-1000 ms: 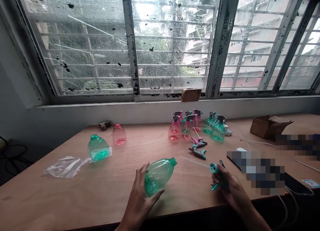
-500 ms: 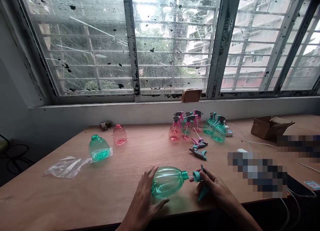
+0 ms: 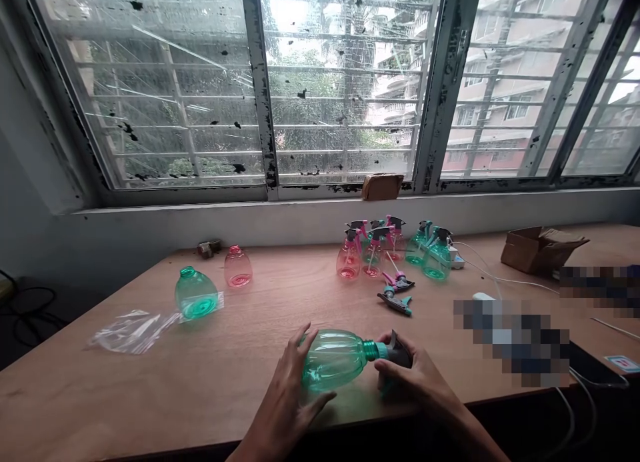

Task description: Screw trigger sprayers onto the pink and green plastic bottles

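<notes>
A clear green spray bottle [image 3: 334, 359] lies on its side just above the front of the table, its neck pointing right. My left hand [image 3: 293, 389] grips it around the base, thumb below and fingers above. In my right hand [image 3: 413, 375] is a black and teal trigger spray head [image 3: 397, 353], its collar against the bottle's neck. Whether the threads are engaged cannot be made out. Beyond my hands lie two loose spray heads, one with teal parts [image 3: 396, 303] and one with pink parts [image 3: 399, 283].
Several pink and green spray bottles with heads [image 3: 373, 255] stand near the wall. At left are a headless green bottle [image 3: 196, 294], a headless pink bottle [image 3: 239, 267] and a clear plastic bag [image 3: 133, 332]. An open cardboard box [image 3: 540, 250] and white cables are at right.
My right hand has brought the spray head left, so its collar now meets the bottle neck and the gap is gone. My left hand keeps its grip on the bottle.
</notes>
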`<action>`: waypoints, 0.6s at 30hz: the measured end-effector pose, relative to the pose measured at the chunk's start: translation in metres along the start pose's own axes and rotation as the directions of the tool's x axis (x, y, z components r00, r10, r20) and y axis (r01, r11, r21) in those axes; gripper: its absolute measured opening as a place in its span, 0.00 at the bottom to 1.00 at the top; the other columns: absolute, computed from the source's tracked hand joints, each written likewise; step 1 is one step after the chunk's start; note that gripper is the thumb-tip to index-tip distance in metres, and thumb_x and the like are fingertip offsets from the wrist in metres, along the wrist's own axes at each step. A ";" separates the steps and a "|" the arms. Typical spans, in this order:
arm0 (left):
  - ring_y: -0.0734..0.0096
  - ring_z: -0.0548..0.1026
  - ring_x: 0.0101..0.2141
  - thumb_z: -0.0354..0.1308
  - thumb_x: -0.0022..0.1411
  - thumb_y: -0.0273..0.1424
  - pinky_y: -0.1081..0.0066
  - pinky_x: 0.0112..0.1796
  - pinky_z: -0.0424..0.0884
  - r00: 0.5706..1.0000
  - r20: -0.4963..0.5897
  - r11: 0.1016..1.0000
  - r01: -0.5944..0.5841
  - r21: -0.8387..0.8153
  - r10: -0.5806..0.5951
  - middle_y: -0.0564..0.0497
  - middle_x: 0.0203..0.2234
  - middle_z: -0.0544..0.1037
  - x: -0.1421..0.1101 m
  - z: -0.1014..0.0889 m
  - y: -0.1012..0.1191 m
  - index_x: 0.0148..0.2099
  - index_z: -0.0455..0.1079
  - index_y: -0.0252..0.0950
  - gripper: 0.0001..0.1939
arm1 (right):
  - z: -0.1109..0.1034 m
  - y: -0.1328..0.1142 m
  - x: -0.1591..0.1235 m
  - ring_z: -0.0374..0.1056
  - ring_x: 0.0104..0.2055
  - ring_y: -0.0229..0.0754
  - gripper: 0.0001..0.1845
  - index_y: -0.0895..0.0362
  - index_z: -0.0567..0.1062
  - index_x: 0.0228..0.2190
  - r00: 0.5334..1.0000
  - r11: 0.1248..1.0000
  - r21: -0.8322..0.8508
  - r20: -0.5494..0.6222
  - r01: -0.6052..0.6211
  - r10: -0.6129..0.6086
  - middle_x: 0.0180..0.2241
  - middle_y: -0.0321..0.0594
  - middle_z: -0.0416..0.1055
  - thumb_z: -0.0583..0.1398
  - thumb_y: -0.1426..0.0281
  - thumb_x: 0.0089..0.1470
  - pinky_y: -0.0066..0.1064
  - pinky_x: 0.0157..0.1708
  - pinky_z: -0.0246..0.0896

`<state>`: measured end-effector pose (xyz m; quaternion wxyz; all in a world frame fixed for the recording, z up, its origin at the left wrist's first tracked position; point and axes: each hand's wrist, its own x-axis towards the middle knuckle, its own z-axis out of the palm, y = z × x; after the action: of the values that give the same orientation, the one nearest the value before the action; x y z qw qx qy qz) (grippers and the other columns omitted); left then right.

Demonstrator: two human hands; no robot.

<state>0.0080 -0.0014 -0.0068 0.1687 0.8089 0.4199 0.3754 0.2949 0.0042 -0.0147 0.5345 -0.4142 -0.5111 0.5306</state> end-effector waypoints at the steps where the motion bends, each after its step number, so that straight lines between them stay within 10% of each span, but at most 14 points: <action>1: 0.44 0.57 0.75 0.71 0.66 0.26 0.40 0.71 0.59 1.000 0.001 1.000 0.007 -0.007 -0.007 0.46 0.77 0.57 -0.001 0.000 0.000 0.79 0.43 0.61 0.54 | -0.001 0.000 -0.001 0.78 0.24 0.46 0.27 0.54 0.76 0.37 1.000 1.000 -0.013 -0.007 0.006 -0.006 0.22 0.34 0.81 0.79 0.53 0.46 0.33 0.27 0.73; 13: 0.46 0.58 0.75 0.76 0.62 0.30 0.45 0.72 0.56 0.995 0.063 0.988 0.082 -0.131 -0.074 0.48 0.78 0.58 -0.002 -0.001 -0.003 0.79 0.43 0.60 0.57 | -0.006 0.005 -0.002 0.82 0.30 0.50 0.26 0.58 0.83 0.38 0.999 0.998 -0.066 -0.035 -0.012 0.010 0.26 0.41 0.85 0.80 0.55 0.45 0.35 0.34 0.75; 18: 0.46 0.59 0.74 0.63 0.73 0.46 0.45 0.72 0.56 0.987 0.101 0.962 0.142 -0.231 -0.122 0.45 0.76 0.63 0.000 -0.003 -0.006 0.78 0.52 0.52 0.39 | -0.004 0.005 -0.003 0.83 0.30 0.51 0.28 0.56 0.81 0.39 0.999 0.998 -0.061 -0.042 -0.020 0.018 0.27 0.39 0.85 0.80 0.53 0.44 0.35 0.32 0.75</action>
<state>0.0022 0.0021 -0.0087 0.3070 0.7684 0.4173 0.3758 0.2981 0.0018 -0.0208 0.5268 -0.4461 -0.5120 0.5112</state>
